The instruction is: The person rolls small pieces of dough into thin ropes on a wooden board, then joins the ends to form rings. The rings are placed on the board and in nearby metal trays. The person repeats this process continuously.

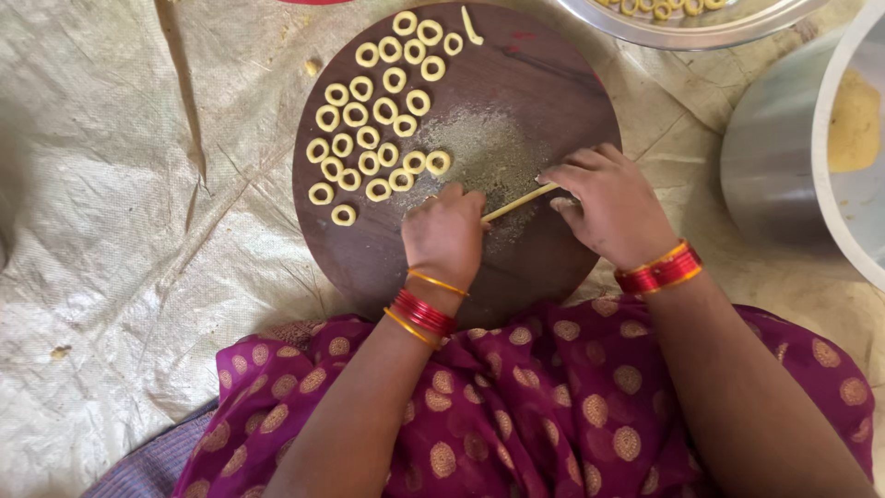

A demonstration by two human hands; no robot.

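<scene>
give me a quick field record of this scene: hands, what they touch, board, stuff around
left hand: on one end of a thin dough strip
right hand: fingers on the strip's other end
board: round, dark wood, floury patch in the middle
dough rings: rows on the board's far left part
metal bowl: right of the board
plate: top edge, holds more rings
ground cover: pale sheet

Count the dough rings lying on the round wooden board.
28, roughly: the dough rings all cluster on the board's upper-left part, in loose rows from the top edge down to a lone ring at lower left. The left hand may hide more.
</scene>
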